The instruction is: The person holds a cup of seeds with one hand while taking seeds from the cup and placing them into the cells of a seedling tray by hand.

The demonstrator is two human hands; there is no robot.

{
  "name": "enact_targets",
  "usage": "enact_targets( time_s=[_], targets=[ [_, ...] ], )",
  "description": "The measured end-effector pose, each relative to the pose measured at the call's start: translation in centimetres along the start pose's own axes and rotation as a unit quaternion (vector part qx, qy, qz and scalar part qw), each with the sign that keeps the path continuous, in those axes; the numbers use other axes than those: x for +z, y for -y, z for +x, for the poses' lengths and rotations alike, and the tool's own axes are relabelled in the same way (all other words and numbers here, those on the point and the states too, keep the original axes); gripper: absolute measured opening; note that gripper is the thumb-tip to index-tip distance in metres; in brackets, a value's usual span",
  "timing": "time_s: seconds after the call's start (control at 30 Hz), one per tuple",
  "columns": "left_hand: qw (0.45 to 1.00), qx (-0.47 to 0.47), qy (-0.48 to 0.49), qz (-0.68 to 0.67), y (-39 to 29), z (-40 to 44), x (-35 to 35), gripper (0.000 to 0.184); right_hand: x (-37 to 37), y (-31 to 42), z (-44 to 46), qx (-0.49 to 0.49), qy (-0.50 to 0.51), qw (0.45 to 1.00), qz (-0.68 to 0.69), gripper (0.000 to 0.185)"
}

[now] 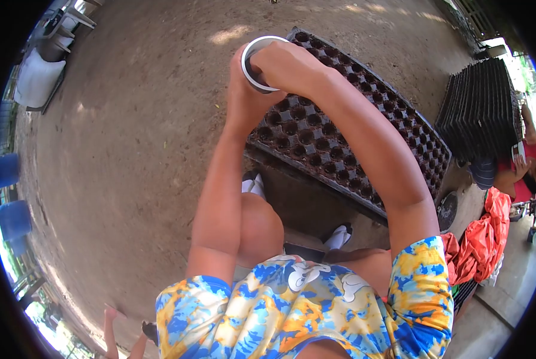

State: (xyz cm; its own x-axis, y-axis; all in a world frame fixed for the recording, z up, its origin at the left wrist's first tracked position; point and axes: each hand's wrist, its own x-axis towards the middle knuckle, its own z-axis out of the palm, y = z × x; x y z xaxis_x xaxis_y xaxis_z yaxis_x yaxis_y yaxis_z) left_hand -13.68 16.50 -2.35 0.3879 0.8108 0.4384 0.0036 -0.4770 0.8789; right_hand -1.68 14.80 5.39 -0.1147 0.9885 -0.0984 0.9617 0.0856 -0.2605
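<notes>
A round cup (247, 57) with a white rim is held up in front of me, and my left hand (239, 99) is wrapped round its side. My right hand (283, 64) reaches down into its mouth with the fingers bent together. The fingertips and whatever they hold are hidden inside the cup. Below and to the right lies a large black seedling tray (307, 128) with rows of round cells. Dark brown material, which looks like soil, shows in the cells. Both hands are above the tray's far left part.
Stacked black trays (480, 102) stand at the right, near a person in red (525, 179). Red sheeting (483, 239) lies at my right. Blue containers (14, 220) and a white sack (39, 78) are along the left. Another person's limbs (112, 335) show at lower left.
</notes>
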Motion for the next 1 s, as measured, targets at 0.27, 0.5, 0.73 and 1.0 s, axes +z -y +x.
enact_targets(
  time_s=[0.27,0.5,0.73,1.0],
  targets=[
    [0.998,-0.019,-0.049,-0.04,0.6,0.4,-0.7,0.087,-1.2,-2.2,-2.7,0.021,-0.071,0.95,0.303,0.014],
    [0.99,-0.022,-0.068,-0.123,1.3,0.3,-1.3,0.09,5.2,-4.1,-4.7,0.069,-0.001,0.931,0.359,0.019],
    [0.994,-0.014,-0.063,-0.087,1.1,0.3,-1.1,0.091,6.0,-4.1,-5.3,0.07,-0.003,0.944,0.324,0.021],
    [0.995,-0.022,-0.058,-0.081,0.9,0.2,-1.2,0.091,4.9,-3.6,-5.5,0.063,0.003,0.956,0.288,0.022]
  ],
)
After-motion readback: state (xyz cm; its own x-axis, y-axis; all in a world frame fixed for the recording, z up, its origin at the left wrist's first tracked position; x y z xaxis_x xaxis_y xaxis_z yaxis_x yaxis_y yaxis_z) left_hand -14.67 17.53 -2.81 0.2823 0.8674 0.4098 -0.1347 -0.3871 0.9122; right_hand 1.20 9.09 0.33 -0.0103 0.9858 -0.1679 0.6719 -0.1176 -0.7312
